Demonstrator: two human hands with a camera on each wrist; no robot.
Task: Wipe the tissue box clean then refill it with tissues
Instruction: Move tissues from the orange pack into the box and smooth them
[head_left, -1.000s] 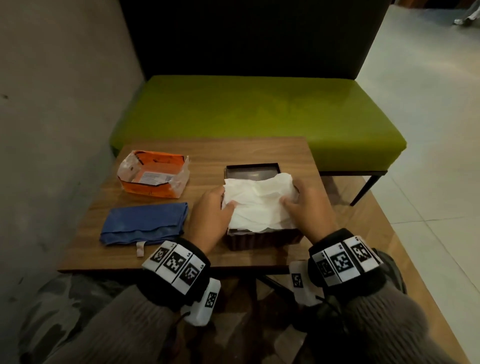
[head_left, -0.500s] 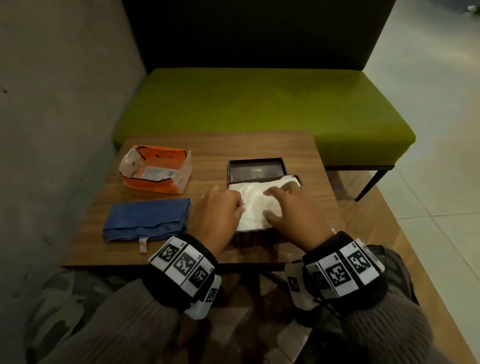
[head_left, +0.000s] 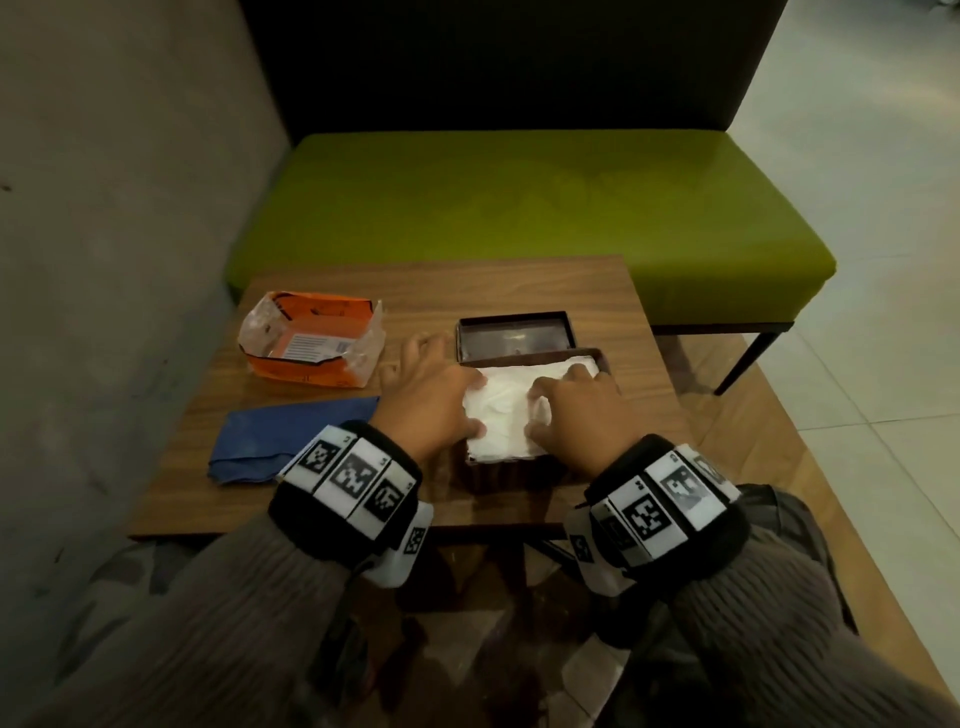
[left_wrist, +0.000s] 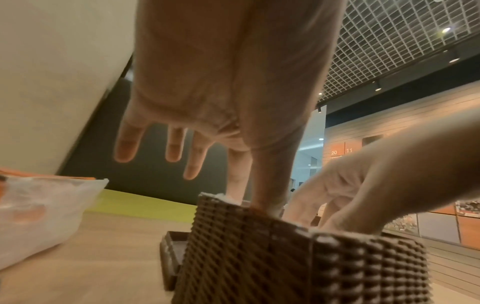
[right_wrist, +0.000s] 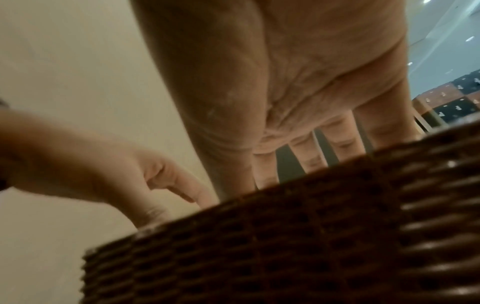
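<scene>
A dark brown woven tissue box (head_left: 511, 473) stands on the wooden table (head_left: 519, 291), filled with a white stack of tissues (head_left: 501, 410). Its dark lid (head_left: 514, 336) lies upside down just behind it. My left hand (head_left: 434, 395) presses its thumb and forefinger into the stack's left edge, the other fingers spread out over the table. My right hand (head_left: 576, 410) presses spread fingers on the right half of the tissues. The left wrist view shows the box (left_wrist: 259, 257) with both hands dipping into it, and the right wrist view shows its wall (right_wrist: 311, 236) close up.
A torn orange and clear tissue wrapper (head_left: 311, 348) lies at the table's back left. A folded blue cloth (head_left: 280, 436) lies in front of it, beside my left wrist. A green bench (head_left: 519, 208) stands behind the table, a concrete wall on the left.
The stack of tissues, held loose over the box a second ago, has been pushed down inside it. Both hands have dropped with it and now press on top.
</scene>
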